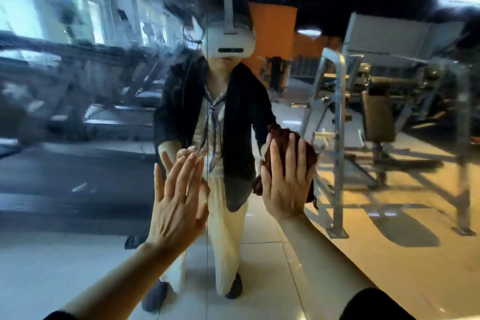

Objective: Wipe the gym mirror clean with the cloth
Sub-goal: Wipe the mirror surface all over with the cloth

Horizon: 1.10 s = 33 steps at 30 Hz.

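Wiping is under way: the dark red cloth (291,163) is pressed flat against the mirror (363,189) by the right hand (285,182), fingers spread. The left hand (179,197) is braced on the glass, fingers straight. Streaks are seen far left, so a leftward sweep is called for next.

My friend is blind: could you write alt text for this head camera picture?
A right hand presses a dark red cloth flat against a gym mirror, while the left hand rests open on the glass beside it.
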{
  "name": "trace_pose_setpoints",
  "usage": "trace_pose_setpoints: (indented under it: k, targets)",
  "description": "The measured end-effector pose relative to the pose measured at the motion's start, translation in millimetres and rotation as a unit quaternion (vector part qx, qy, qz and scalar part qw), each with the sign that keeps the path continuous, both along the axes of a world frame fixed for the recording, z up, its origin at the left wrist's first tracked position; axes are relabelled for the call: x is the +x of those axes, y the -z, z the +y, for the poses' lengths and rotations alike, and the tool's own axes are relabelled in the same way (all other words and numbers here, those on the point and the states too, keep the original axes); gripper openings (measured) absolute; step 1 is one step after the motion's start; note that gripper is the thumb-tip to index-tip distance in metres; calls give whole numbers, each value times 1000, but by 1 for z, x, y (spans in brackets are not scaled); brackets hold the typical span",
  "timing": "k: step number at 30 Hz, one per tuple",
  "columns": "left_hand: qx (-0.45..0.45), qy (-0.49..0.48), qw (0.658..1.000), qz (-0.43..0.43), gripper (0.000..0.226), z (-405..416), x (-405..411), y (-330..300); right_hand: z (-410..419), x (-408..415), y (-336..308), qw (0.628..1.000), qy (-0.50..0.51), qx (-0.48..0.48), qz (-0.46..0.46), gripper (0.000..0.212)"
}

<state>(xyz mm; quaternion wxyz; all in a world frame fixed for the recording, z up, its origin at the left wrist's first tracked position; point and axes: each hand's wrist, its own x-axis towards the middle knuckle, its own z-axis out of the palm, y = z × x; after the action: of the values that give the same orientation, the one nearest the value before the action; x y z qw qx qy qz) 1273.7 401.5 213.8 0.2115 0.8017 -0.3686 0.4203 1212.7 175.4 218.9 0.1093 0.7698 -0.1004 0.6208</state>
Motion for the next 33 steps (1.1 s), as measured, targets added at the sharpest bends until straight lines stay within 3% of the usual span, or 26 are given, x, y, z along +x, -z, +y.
trace_pose_setpoints:
  k: [4,12,18,23,24,26,29,31,33]
  targets:
    - [-22,-3,1000,0,88,49,31,-5,71,37,0,1000,-7,25,-11,52]
    - [-48,-21,998,-33,98,145,88,-8,188,101,-25,997,-12,64,-51,53]
    - [-84,-13,996,-31,88,195,115,-17,275,146,-11,997,-63,-12,38,61]
    - [-41,0,999,-34,80,204,125,-25,254,128,-8,986,-20,-116,114,61]
    - [-32,1,999,-32,82,205,125,-25,242,119,-10,989,1,-100,105,59]
    - [-19,3,999,-35,84,208,124,-26,220,105,-20,998,50,30,24,56]
    - [4,-1,999,-43,81,215,123,-28,215,109,-53,969,61,213,-107,58]
    - [22,-2,999,-43,79,219,124,-30,237,127,-71,968,49,212,-127,59]
    - [43,0,998,-45,81,224,124,-31,270,145,-69,985,30,144,-89,58]
